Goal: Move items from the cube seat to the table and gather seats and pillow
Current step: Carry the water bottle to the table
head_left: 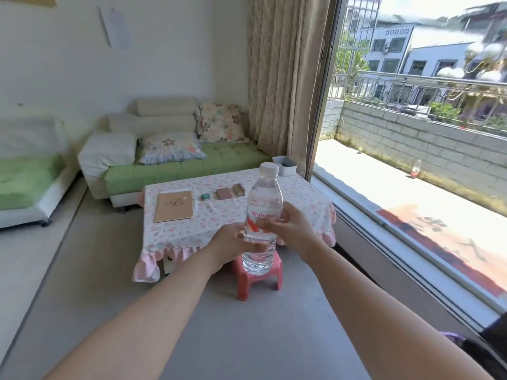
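A clear water bottle (263,198) with a white cap and red label is held upright in the air before me. My left hand (233,242) grips its lower body from the left, and my right hand (290,229) grips its middle from the right. Behind it stands a low table (310,198) under a floral cloth with a pink frill. A brown notebook (174,205), a small green box (205,196) and two brown boxes (230,192) lie on the cloth. A pink plastic stool (258,281) stands under the table's front edge. Two floral pillows (219,123) rest on the sofa.
A green and white sofa (170,165) runs along the back wall, with a second green seat (24,182) at the left. A white bin (285,164) sits behind the table by the curtain (285,78). A large glass window (411,160) fills the right side. Grey floor lies in front of me.
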`<state>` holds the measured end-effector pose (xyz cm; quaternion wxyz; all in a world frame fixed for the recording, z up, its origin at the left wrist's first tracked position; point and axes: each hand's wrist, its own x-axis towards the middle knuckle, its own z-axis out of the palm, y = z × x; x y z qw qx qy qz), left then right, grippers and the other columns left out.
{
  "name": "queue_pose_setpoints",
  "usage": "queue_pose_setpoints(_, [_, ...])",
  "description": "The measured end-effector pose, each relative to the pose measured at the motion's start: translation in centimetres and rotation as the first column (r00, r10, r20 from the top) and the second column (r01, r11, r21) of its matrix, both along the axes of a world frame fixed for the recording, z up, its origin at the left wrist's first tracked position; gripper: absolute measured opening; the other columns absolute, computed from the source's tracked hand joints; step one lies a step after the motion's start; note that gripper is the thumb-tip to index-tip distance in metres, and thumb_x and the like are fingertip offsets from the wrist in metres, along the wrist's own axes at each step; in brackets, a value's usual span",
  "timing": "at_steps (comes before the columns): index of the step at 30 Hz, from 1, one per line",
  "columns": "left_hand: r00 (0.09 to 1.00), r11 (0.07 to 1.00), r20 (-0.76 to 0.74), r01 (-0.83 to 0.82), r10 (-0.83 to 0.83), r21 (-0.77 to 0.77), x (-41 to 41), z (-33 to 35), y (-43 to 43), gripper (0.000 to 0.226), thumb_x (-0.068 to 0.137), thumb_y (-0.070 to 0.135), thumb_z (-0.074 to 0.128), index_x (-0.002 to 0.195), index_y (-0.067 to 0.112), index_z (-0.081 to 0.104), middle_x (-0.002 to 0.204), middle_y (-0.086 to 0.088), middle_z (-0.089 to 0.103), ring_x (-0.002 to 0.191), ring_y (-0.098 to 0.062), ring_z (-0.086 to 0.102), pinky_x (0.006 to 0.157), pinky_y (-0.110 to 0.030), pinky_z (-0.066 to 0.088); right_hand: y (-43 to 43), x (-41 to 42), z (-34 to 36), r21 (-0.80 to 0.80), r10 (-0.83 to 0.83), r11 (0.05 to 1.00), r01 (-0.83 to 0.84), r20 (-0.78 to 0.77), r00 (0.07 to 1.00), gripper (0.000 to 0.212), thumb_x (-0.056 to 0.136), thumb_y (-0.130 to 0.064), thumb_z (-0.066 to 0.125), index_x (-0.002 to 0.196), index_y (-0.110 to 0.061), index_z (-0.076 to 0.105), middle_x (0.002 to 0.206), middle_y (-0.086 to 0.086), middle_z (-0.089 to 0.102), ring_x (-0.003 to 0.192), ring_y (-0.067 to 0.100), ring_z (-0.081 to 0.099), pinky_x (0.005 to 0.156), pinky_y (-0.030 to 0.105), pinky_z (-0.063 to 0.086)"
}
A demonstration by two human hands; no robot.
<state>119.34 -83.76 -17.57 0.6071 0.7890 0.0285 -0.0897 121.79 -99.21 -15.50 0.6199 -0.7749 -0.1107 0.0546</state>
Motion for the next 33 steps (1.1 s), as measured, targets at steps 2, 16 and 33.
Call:
queue_pose_setpoints(2, [1.0,1.0,-0.002,0.007,-0.007,0.023,3.4,0.2,-0.8,0.045,0.05,0.027,0.09,0.091,0.022,0.071,0.099,-0.003,0.073,0.101,-0.023,0.067,0.094,-0.037,0.052,-0.7,3.7,0.2,-0.014,0.014,1.0,-0.014,-0.009,1.0,0.047,0.067,-0.021,0.082,0.109,-0.016,0.061,0.104,0.005,0.072,0.097,0.022,0.068,0.093,0.047,0.052])
queue_pose_setpoints(16, [0.998,0.996,0.044,-0.043,0.04,0.075,22.7,1.7,-0.9,0.037,0.073,0.016,0.08,0.107,0.018,0.064,0.078,0.015,0.057,0.069,0.002,0.053,0.054,-0.008,0.041,-0.8,24.4,1.5,-0.045,0.102,0.994,-0.102,0.009,0.995,0.039,0.072,-0.018,0.08,0.105,-0.019,0.06,0.095,0.003,0.07,0.088,0.017,0.067,0.083,0.033,0.053])
queue_pose_setpoints(33, [0.995,0.994,0.068,0.06,-0.066,0.086,48.9,0.9,5.1,0.036,0.069,0.019,0.083,0.1,0.03,0.067,0.1,0.012,0.069,0.103,-0.013,0.062,0.086,-0.024,0.046,4.5,48.2,1.9,-0.052,0.011,0.999,-0.012,-0.014,1.0,0.05,0.068,-0.021,0.082,0.111,-0.017,0.058,0.107,0.007,0.069,0.096,0.018,0.067,0.09,0.038,0.053])
